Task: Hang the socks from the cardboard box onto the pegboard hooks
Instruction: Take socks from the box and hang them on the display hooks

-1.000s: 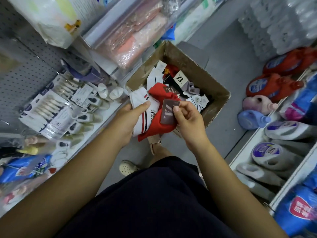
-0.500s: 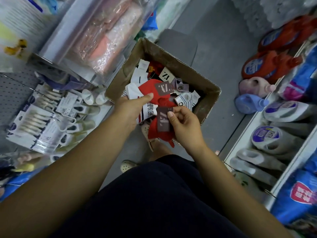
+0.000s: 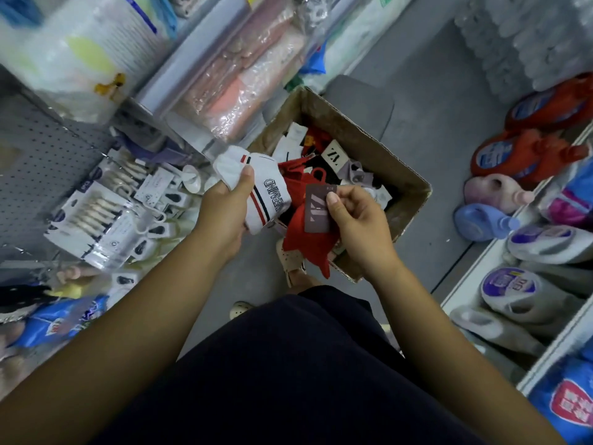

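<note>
Both hands are out over the near side of the cardboard box [image 3: 369, 139], and both are busy. The left hand [image 3: 224, 216] grips a bundle of white socks [image 3: 266, 191], thumb clamped across the top and fingers wrapped underneath. The bundle has red and dark stripes and black lettering, and it sits over the box's left edge. The right hand [image 3: 359, 223] pinches a brownish-grey card tag [image 3: 316, 213], thumb pressed flat on its face, other fingers curled behind. That tag is fixed to the red socks [image 3: 305, 242], which dangle below it, their tips dropping past the box's near corner. A red plastic hook [image 3: 318, 174] sticks up just above the tag. The white and red bundles are touching in the middle.

Down in the box there is a jumble of more socks: white, black, red and grey, with a pale lettered tag [image 3: 333, 155] lying near the centre. The box stands on the grey floor [image 3: 433, 101].

Over at the left edge is the grey pegboard [image 3: 38, 155], with white packets [image 3: 96, 216] hanging below it, well apart from both bundles. On the right, a low shelf [image 3: 481, 284] carries bottles lying on their sides: red [image 3: 529, 155], pink [image 3: 491, 194], blue [image 3: 481, 220], and grey ones with purple labels [image 3: 526, 293]. One beige sandal [image 3: 293, 261] stands right beside the box's near corner.
</note>
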